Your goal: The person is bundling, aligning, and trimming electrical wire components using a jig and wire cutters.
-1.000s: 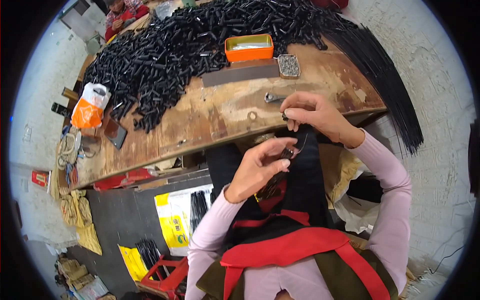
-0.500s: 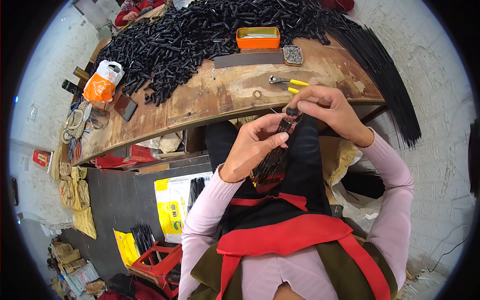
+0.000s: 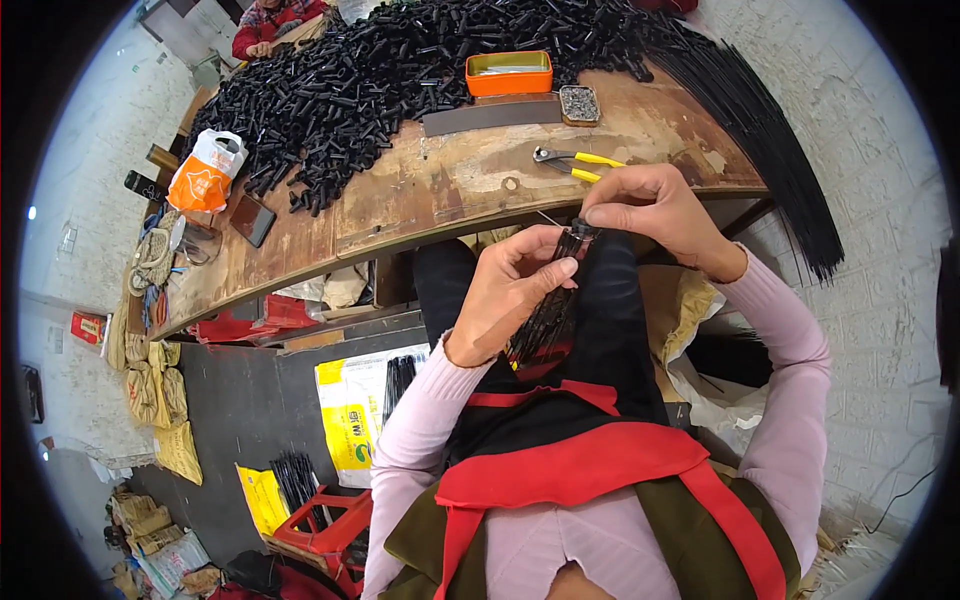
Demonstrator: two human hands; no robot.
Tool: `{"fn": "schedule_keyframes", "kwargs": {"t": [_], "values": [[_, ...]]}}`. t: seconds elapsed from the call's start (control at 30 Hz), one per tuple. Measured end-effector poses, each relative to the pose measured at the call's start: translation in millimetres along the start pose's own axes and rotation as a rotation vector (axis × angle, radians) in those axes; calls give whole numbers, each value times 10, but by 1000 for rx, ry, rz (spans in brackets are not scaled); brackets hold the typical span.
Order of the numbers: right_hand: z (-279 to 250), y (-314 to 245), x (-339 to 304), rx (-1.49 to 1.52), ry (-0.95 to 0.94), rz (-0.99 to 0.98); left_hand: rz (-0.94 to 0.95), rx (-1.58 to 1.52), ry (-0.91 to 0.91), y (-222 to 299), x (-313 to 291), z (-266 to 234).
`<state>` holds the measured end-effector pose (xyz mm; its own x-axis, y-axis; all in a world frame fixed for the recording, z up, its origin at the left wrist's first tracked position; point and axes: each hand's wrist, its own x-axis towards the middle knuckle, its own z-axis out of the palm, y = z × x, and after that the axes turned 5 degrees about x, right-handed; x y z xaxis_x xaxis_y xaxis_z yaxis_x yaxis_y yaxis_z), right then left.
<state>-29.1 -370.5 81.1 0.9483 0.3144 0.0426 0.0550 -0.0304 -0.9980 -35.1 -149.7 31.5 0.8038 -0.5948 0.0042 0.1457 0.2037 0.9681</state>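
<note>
My left hand (image 3: 508,295) is wrapped round the upper part of a bundle of thin black rods (image 3: 540,335), held upright over my lap. A short thin light-coloured strand sticks out beside the thumb and fingers. Dark blunt ends (image 3: 580,229) show at the top of the bundle. Right there, the thumb and forefinger of my right hand (image 3: 655,215) are pinched together; what is between them is too small to make out. Just beyond that hand, end-cutting pliers (image 3: 583,161) with yellow handles lie on the wooden table (image 3: 450,180).
A big heap of short black tubes (image 3: 340,110) covers the table's far side, with an orange tin (image 3: 509,84), a small box of grey bits (image 3: 579,104) and a dark flat bar (image 3: 490,118) before it. Long black rods (image 3: 770,130) hang over the right edge. A co-worker's hand (image 3: 260,49) shows far left.
My right hand has come slightly down and left at the bundle's top. The dark piece that stood up under its fingers now sits lower, level with the rod ends.
</note>
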Motion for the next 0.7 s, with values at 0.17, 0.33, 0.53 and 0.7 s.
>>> {"fn": "schedule_keyframes", "kwargs": {"t": [0.17, 0.33, 0.53, 0.7], "values": [[55, -31, -13, -30, 26, -9, 34, 29, 29, -29, 9, 9], [78, -30, -17, -63, 28, -42, 98, 37, 129, -17, -33, 92], [155, -84, -74, -195, 52, -142, 162, 102, 231, -23, -82, 203], [172, -93, -138, -333, 33, -354, 100, 33, 169, 45, -113, 181]]}}
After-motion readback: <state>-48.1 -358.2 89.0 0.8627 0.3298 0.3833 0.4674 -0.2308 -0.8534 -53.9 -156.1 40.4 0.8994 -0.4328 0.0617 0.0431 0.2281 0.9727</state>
